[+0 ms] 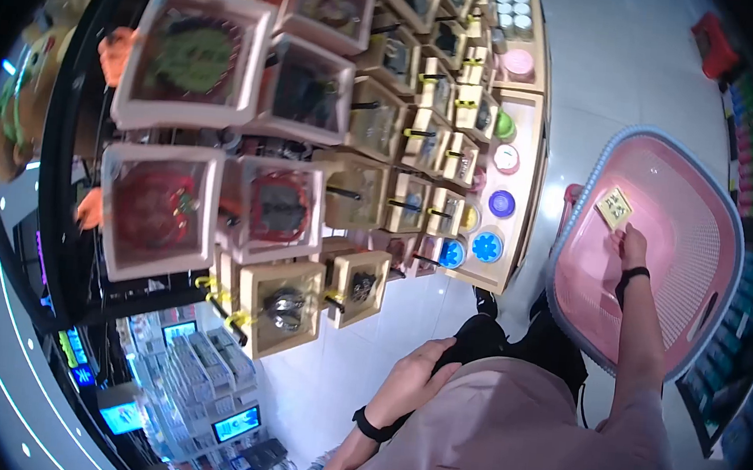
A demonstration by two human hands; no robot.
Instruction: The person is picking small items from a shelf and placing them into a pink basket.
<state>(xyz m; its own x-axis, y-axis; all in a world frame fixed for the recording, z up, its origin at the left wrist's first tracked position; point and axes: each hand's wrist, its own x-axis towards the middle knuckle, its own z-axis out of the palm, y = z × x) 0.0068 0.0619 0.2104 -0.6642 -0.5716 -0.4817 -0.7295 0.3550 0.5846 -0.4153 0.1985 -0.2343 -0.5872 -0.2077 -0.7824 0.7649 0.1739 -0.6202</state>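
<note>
My right hand (632, 248) reaches into a large pink basket (667, 287) with a grey-blue rim. Its fingers pinch the lower corner of a small square box (613, 207) with a pale yellow border and dark pieces inside. Part of the grip is hidden by the hand itself. My left hand (418, 375) rests flat against my dark-trousered thigh, holding nothing, fingers stretched out. Both wrists wear black bands.
To the left hangs a rack of framed boxes (276, 307) with bracelets and other small items on hooks. Beside it, a wooden tray (509, 256) holds colourful round lidded containers (487, 246). Shelves of green bottles (751, 147) line the right. Lit screens (236, 424) stand at lower left.
</note>
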